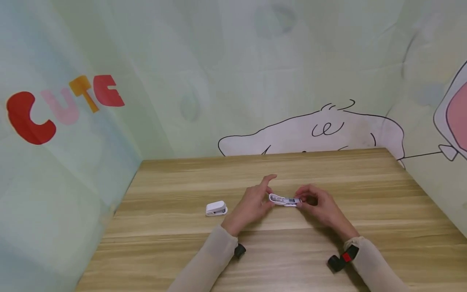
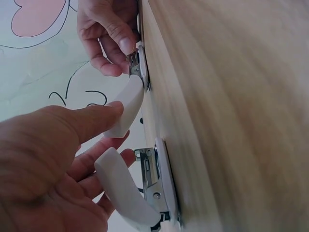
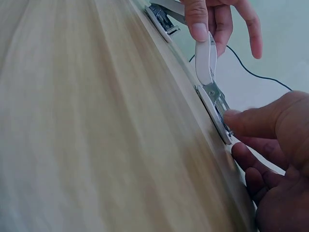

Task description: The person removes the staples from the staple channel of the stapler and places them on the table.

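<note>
While both hands work on it, the small white plastic stapler with a silver metal rail [image 1: 285,200] lies between them, opened out at its hinge, and that line-up is everything here! Its long axis runs across the person's front, straight from left fingertips to right. Over on the left hand's side we have the smooth, curved white plastic cover [image 3: 204,63], swung back away from the base; on the right hand's side sits the narrow silver metal rail [image 3: 220,104] above the flat white base [image 3: 211,115]. Neither hand is nearer, as each has its own end: the left hand [image 1: 253,202] pinches the cover between thumb and fingers, and the right hand [image 1: 322,207] has thumb and finger closed on the rail's far end. Staples in that rail? Too small to tell. And just left of the left hand, a second small white plastic stapler [image 1: 216,208] rests on the wood-grained tabletop [image 1: 175,178], untouched as far as the head view shows.
</note>
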Tool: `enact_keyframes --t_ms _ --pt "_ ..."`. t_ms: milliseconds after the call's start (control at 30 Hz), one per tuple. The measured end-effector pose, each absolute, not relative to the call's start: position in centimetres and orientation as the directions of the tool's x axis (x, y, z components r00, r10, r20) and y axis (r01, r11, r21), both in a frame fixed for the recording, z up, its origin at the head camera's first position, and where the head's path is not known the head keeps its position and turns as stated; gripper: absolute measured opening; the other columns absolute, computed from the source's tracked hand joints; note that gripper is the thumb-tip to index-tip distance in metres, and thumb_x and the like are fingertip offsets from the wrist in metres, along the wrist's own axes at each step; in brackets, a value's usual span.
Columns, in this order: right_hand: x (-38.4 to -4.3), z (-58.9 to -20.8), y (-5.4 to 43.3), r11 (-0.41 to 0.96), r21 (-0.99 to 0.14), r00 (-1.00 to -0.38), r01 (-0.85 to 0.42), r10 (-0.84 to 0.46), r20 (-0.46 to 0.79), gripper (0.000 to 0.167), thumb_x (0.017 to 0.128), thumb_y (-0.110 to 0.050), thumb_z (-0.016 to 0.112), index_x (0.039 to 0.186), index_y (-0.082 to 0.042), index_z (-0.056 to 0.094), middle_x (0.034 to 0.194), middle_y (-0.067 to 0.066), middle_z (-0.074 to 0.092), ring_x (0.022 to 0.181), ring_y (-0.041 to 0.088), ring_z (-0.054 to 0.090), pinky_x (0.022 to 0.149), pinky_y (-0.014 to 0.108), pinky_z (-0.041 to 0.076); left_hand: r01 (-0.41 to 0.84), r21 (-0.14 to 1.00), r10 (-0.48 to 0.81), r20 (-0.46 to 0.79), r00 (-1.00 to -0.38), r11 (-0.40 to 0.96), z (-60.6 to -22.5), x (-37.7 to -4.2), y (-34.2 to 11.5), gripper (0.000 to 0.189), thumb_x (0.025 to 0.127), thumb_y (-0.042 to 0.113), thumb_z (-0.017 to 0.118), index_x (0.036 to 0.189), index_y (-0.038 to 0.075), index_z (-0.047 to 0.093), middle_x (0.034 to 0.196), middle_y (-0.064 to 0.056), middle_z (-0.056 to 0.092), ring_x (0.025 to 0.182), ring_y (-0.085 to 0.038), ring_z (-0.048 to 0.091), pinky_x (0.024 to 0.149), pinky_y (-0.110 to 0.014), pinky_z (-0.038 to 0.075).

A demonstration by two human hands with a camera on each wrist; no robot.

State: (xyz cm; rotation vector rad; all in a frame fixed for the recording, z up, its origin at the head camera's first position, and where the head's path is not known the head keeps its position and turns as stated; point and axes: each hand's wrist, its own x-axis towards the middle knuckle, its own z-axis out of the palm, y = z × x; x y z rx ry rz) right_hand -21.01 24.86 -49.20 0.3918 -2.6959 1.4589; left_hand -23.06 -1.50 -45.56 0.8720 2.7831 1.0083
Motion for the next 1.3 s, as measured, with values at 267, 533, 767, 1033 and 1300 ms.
enact_keyframes --t_ms 267,533,767,1033,1300 --pt "-21.1 -48.9 25.1 0.620 -0.695 -0.925 -0.363 -0.331 0.188 0.027 0.092 -0.007 0.082 0.112 -0.026 0.081 0.122 0.001 0.076 0.112 0.020 0.066 0.096 0.031 0.051 0.489 0.614 0.534 0.127 -0.836 0.619 -45.5 -23.3 -1.7 0.082 0.098 0.009 0.078 0.165 0.020 0.031 0.125 -0.003 0.078 0.114 -0.024 0.071 0.110 -0.044 0.054" --pt "-21.3 -47.9 24.5 0.693 -0.514 -0.862 -0.505 -0.439 0.256 0.022 0.090 -0.004 0.081 0.105 -0.020 0.079 0.119 0.004 0.073 0.106 0.020 0.067 0.089 0.038 0.054 0.490 0.615 0.533 0.130 -0.836 0.618 -45.4 -23.2 -1.8 0.081 0.098 0.009 0.077 0.165 0.019 0.031 0.126 -0.004 0.077 0.113 -0.025 0.070 0.109 -0.045 0.054" --pt "-21.6 -48.0 24.6 0.673 -0.459 -0.814 -0.579 -0.446 0.372 0.022 0.088 0.003 0.081 0.100 -0.015 0.079 0.108 0.000 0.078 0.100 0.017 0.072 0.086 0.038 0.060 0.503 0.605 0.539 0.140 -0.830 0.617 -45.5 -23.2 -1.7 0.082 0.099 0.008 0.077 0.165 0.020 0.031 0.126 -0.005 0.077 0.107 -0.024 0.070 0.102 -0.042 0.055" --pt "-21.6 -47.6 24.8 0.690 -0.548 -0.877 -0.473 -0.311 0.366 0.022 0.093 0.001 0.079 0.112 -0.009 0.077 0.110 0.004 0.081 0.103 0.022 0.074 0.092 0.048 0.061 0.513 0.594 0.541 0.150 -0.828 0.620 -45.5 -23.4 -1.5 0.082 0.099 0.009 0.077 0.165 0.020 0.031 0.125 -0.005 0.077 0.104 -0.024 0.069 0.099 -0.039 0.054" --pt "-21.2 -47.0 25.2 0.689 -0.611 -0.920 -0.391 -0.277 0.276 0.034 0.090 0.005 0.078 0.121 -0.002 0.067 0.099 0.007 0.076 0.093 0.019 0.074 0.083 0.033 0.064 0.505 0.585 0.537 0.136 -0.832 0.634 -45.6 -23.3 -1.4 0.082 0.099 0.010 0.077 0.165 0.019 0.031 0.126 -0.004 0.077 0.108 -0.022 0.070 0.105 -0.042 0.056"
